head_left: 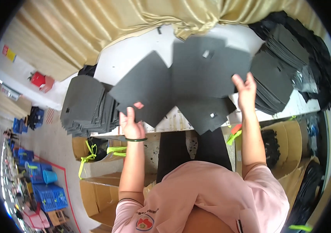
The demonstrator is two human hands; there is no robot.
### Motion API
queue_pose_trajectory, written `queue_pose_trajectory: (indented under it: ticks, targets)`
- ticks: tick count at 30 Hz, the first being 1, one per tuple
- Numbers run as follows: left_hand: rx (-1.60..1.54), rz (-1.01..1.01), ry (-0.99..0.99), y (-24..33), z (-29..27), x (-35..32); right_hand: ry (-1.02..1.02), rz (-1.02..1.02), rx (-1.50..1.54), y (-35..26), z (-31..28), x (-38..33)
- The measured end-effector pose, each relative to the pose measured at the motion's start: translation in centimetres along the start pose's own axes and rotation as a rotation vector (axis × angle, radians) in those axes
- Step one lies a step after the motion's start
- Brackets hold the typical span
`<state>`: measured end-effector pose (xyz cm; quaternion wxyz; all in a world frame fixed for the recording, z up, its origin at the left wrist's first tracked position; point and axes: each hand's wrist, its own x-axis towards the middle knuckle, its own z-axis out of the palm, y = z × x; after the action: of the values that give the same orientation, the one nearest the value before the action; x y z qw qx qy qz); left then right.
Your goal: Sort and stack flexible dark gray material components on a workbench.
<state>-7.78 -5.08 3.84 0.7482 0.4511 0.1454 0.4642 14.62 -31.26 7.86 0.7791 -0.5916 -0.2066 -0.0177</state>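
Note:
A large black die-cut sheet (196, 73) with angled flaps is spread over the white table; whether it is one piece or several overlapping ones I cannot tell. Small square openings show in it, and a pinkish-red patch lies near its left lower edge. My left hand (131, 126), a dark band at its wrist, grips the lower left edge, thumb on top. At the right edge my right hand (246, 91) pinches the sheet, its other fingers partly hidden. Beside my left hand stands a stack of black pieces (83, 101); more black stacks (271, 79) lie beyond my right hand.
A gold curtain (107, 23) hangs along the table's far side. Under the table's front edge are cardboard boxes (285, 141) with black items and yellow-green ties. Clear plastic (304, 80) lies by the right stacks. Blue crates (51, 196) stand on the floor at left.

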Motion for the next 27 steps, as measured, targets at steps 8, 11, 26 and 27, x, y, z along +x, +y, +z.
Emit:
queue_pose_trajectory:
  ticks: [8,11,26,27]
  targets:
    - [-0.213,-0.027,-0.085,1.6,2.8,0.6,0.213,-0.165,-0.028,-1.7,-5.0,1.6]
    - [-0.262,-0.139,-0.109,1.3,4.3,0.8,0.142,-0.072,-0.016,-0.1,-4.4,0.2]
    - [-0.684,-0.399,-0.216,-2.9,7.3,0.8,0.001,0.223,0.410,5.2,2.6,-5.7]
    - [-0.708,-0.393,-0.177,-3.6,8.1,0.1,-0.007,0.235,0.424,5.5,3.1,-6.1]
